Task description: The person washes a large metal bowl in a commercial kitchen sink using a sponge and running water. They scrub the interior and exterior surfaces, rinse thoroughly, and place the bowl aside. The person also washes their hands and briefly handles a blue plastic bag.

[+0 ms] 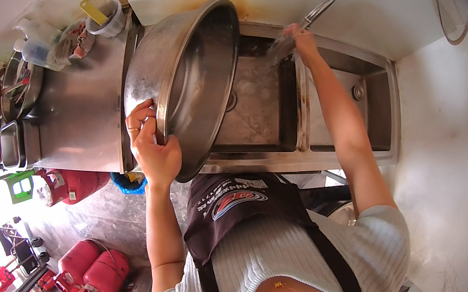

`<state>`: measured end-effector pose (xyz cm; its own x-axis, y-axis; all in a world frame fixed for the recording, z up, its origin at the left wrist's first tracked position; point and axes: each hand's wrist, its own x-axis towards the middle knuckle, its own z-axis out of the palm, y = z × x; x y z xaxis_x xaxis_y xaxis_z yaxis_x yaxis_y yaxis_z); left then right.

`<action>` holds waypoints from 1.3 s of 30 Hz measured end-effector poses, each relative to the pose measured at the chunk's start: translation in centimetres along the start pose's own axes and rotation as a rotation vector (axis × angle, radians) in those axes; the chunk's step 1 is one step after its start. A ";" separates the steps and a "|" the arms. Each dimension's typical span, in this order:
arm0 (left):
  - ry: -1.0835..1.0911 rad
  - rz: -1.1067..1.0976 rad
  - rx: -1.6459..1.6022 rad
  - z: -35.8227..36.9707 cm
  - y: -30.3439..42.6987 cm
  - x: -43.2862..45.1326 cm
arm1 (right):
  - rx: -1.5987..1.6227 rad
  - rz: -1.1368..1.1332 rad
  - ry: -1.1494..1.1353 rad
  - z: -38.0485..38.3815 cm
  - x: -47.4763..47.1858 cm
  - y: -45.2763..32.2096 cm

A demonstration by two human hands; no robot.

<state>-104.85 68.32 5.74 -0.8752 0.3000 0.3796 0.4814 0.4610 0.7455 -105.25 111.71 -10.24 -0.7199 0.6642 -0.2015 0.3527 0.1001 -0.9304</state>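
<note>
My left hand (154,145) grips the near rim of a large round metal basin (206,90), thumb on the inside and fingers outside. The basin is tilted on its side, its mouth facing the sink, and it overlaps the left part of the left sink bowl (249,97). At the back of the sink, my right hand (304,41) is closed around the end of the faucet spout (322,8), hiding the outlet. Running water (280,49) sprays left from my fingers into the left bowl.
Left of the sink, a steel worktop (74,107) carries plastic bottles (39,51), a white basket (108,20) and metal pans (13,145). The right sink bowl (348,94) lies beneath my right forearm. A mesh strainer (449,3) hangs on the wall; red gas cylinders (101,270) stand on the floor.
</note>
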 end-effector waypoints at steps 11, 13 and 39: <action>-0.003 -0.135 0.067 -0.1 0.0 -0.1 | 0.255 0.120 -0.131 1.6 -1.3 -3.3; 0.000 -0.133 0.073 0.3 0.0 0.1 | 0.217 0.162 -0.271 1.5 -1.2 -2.8; -0.055 -0.337 -0.239 6.3 3.1 2.7 | 0.817 0.487 -0.152 3.9 1.8 9.2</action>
<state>-105.45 75.79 5.66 -0.9749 0.2120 0.0677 0.1378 0.3364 0.9316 -105.59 110.94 -20.35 -0.6944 0.3881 -0.6060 0.1492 -0.7462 -0.6488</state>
